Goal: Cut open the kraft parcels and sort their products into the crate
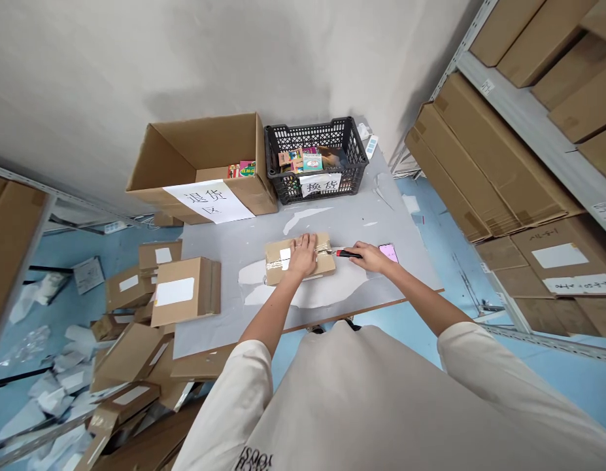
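Observation:
A small cardboard box (pixel 277 275) with clear tape and a white label lies on the table in front of me. My left hand (pixel 303 254) rests flat on top of it, fingers stretched out. In my right hand (pixel 365 256) is a red and black utility knife (pixel 346 254), gripped by its handle. The knife's tip reaches the taped right end of the box; whether the blade has gone into the tape is too small to tell. Just right of that hand lies a phone (pixel 389 252) with a pink screen.
A large open carton (pixel 199 199) and a black plastic crate (pixel 327 188), both holding colourful small packs, stand at the table's back. A closed box (pixel 178 294) sits at the left edge. Boxes (pixel 131 353) pile up on the left floor; a loaded shelf (pixel 523 118) stands right.

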### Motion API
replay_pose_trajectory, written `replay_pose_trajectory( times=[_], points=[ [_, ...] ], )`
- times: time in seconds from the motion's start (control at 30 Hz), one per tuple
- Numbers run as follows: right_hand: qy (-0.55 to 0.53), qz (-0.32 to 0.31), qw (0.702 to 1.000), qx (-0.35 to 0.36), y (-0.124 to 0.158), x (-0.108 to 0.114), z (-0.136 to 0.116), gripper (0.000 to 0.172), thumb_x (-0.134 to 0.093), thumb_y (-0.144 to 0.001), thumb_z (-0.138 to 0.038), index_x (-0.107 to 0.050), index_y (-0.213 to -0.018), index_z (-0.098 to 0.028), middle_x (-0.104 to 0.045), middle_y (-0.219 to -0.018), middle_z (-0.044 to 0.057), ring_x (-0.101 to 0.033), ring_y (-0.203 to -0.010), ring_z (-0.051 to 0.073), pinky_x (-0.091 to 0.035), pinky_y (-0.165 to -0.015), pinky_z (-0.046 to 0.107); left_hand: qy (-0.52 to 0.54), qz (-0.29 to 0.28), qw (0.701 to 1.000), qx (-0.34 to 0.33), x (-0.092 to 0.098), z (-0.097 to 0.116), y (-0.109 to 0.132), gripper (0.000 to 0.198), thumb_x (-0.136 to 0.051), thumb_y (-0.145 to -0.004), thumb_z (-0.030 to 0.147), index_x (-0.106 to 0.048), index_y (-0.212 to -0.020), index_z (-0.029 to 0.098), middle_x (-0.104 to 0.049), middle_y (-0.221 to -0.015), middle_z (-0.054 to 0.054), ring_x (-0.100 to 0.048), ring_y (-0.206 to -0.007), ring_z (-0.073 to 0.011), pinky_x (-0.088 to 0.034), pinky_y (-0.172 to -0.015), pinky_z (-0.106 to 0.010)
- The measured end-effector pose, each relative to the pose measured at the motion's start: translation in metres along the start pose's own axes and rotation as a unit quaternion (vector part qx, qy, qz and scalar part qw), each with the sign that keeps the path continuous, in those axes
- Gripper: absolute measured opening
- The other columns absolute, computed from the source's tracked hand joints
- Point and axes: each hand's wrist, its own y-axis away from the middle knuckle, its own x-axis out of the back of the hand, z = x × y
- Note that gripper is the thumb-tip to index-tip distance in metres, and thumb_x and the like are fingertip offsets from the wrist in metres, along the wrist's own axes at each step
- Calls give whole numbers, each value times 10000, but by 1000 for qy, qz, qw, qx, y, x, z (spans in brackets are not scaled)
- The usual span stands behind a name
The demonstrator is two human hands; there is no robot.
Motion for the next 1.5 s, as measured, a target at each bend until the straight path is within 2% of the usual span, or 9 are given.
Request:
replay_pose_trajectory(
  times=[0.13, 0.3, 0.7, 0.93, 1.03, 1.17, 1.27, 1.4, 1.5],
  points=[
    [9, 32, 999, -9, -2, -18, -4, 520, -556, -1107, -413, -669, -1604, -308, -706, -1253, 122, -694, -1124, 303, -548, -1026, 401, -9, 26, 1000, -15, -4, 1, 7, 684, -375, -1090, 289, -362, -1755, 128, -412, -1791, -238, -325, -1699, -365, -217, -1364, -597],
    [25, 71, 997, -25, 4, -35, -5, 528, -513, -1133, -424, -648, -1623, -283, -693, -1282, 154, -662, -1188, 332, -517, -1080, 444, -12, 34, 999, -15, -8, 1, 9, 675, -345, -1108, 296, -350, -1766, 145, -428, -1785, -231, -334, -1697, -350, -200, -1364, -589],
    [14, 118, 993, 17, -9, -43, 20, 464, -594, -1110, -397, -705, -1545, -282, -727, -1304, 149, -664, -1214, 353, -529, -1041, 479, -30, 59, 998, -23, -10, 2, 11, 627, -301, -1124, 288, -450, -1713, 130, -482, -1743, -239, -388, -1651, -373, -244, -1321, -576],
    [-77, 141, 987, 16, -11, -57, 23, 450, -653, -1064, -404, -732, -1488, -274, -746, -1301, 137, -695, -1169, 341, -562, -1012, 473, -16, 64, 998, -12, -11, 5, 12, 610, -334, -1114, 281, -485, -1690, 150, -500, -1729, -240, -407, -1638, -380, -269, -1298, -585],
    [-90, 132, 987, 34, -12, -50, 27, 441, -666, -1049, -399, -747, -1461, -266, -747, -1288, 137, -693, -1180, 341, -564, -1023, 472, -8, 65, 998, -12, -11, 5, 13, 607, -336, -1111, 279, -497, -1682, 150, -492, -1738, -235, -410, -1639, -379, -264, -1300, -585],
    [-102, 205, 973, -41, -8, -27, 46, 425, -640, -1060, -422, -759, -1418, -227, -747, -1243, 145, -674, -1159, 337, -559, -1042, 467, 15, 69, 997, -1, -13, 5, 14, 616, -322, -1109, 274, -490, -1691, 161, -504, -1733, -227, -430, -1631, -373, -241, -1317, -597],
    [-120, 205, 970, -53, -4, -18, 52, 443, -665, -1042, -423, -753, -1420, -208, -746, -1244, 146, -669, -1148, 326, -556, -1063, 451, 26, 62, 998, 2, -16, 5, 12, 631, -327, -1113, 303, -467, -1705, 135, -469, -1756, -239, -393, -1658, -377, -216, -1335, -612],
    [-170, 192, 965, -54, -4, -25, 39, 448, -710, -984, -475, -762, -1373, -259, -739, -1230, 106, -711, -1122, 319, -584, -1066, 482, 46, 54, 997, -8, -13, -6, 17, 660, -423, -1095, 371, -444, -1719, 159, -387, -1813, -213, -277, -1721, -373, -128, -1374, -644],
    [-216, 189, 956, -62, -7, -35, 24, 448, -724, -960, -533, -768, -1306, -252, -749, -1230, 112, -723, -1130, 322, -584, -1085, 505, 58, 81, 995, 1, -4, -30, 42, 687, -546, -1066, 479, -479, -1694, 208, -332, -1842, -188, -214, -1741, -390, -94, -1386, -659]
  ],
)
